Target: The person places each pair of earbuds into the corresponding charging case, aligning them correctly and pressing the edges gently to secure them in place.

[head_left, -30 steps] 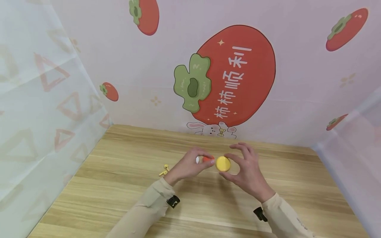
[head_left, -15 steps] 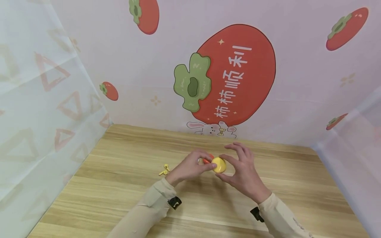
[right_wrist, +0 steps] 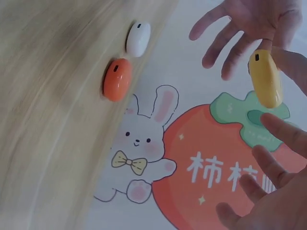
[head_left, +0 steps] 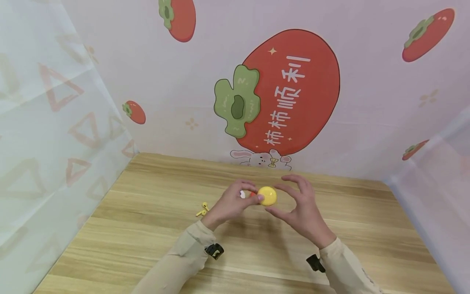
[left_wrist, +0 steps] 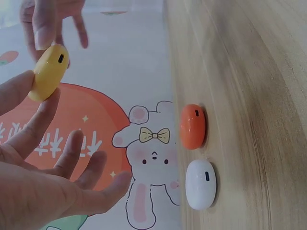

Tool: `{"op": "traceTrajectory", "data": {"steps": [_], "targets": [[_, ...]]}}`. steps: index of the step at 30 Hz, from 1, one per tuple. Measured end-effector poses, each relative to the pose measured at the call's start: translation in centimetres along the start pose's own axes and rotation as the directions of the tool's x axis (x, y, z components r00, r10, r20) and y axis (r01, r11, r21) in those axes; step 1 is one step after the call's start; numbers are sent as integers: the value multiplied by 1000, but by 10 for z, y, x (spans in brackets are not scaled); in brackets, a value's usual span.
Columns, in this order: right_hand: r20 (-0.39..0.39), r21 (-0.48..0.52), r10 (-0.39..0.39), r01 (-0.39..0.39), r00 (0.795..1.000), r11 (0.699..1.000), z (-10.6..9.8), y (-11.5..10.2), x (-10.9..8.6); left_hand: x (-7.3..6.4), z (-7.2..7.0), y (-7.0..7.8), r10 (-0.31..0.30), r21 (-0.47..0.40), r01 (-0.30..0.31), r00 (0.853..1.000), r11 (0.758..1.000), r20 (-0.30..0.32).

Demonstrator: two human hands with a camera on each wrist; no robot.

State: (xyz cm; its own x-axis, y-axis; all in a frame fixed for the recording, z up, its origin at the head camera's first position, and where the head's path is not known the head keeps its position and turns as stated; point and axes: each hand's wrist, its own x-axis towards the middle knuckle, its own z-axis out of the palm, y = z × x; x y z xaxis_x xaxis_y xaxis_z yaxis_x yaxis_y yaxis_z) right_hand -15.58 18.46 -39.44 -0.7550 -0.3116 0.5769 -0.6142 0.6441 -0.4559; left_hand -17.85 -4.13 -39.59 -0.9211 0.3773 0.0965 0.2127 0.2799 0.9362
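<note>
A rounded yellow earbud charging case (head_left: 267, 196) is held up above the table, its small dark port (left_wrist: 61, 58) visible in the left wrist view. My left hand (head_left: 235, 201) pinches it between thumb and fingers at its left side. Around its other side, the right hand (head_left: 306, 210) has its thumb and index finger spread, the fingertips right at the case's edge. An orange case (left_wrist: 193, 126) and a white case (left_wrist: 200, 185) stand side by side on the table behind the hands, partly hidden in the head view.
Two yellow earbuds (head_left: 204, 209) lie on the wooden table (head_left: 147, 245), left of the left wrist. A printed backdrop (head_left: 165, 73) with persimmons and a rabbit rises at the table's back edge, and fabric walls close both sides.
The yellow case, earlier between the right hand's fingers, has moved left and is now pinched by the left hand. The right hand has followed leftward and its grip has loosened.
</note>
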Motion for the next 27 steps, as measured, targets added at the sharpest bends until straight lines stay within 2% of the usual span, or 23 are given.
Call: {"op": "traceTrajectory", "data": {"steps": [3, 6, 10, 22, 27], "targets": [[21, 80, 105, -106, 994, 991, -1, -1, -1, -3, -2, 2, 8, -24, -9, 999, 1000, -32], [53, 141, 200, -206, 978, 968, -2, -1, -1, -5, -3, 3, 12, -42, -15, 998, 999, -60], [96, 197, 270, -284, 958, 938, -1, 0, -2, -5, -3, 5, 17, -54, -21, 996, 998, -83], [200, 336, 278, -332, 940, 882, -1, 2, -1, -6, -2, 7, 20, -60, -25, 996, 998, -81], [205, 344, 265, -323, 942, 881, 0, 1, 0, -6, -2, 8, 19, -65, -24, 997, 998, -76]]}}
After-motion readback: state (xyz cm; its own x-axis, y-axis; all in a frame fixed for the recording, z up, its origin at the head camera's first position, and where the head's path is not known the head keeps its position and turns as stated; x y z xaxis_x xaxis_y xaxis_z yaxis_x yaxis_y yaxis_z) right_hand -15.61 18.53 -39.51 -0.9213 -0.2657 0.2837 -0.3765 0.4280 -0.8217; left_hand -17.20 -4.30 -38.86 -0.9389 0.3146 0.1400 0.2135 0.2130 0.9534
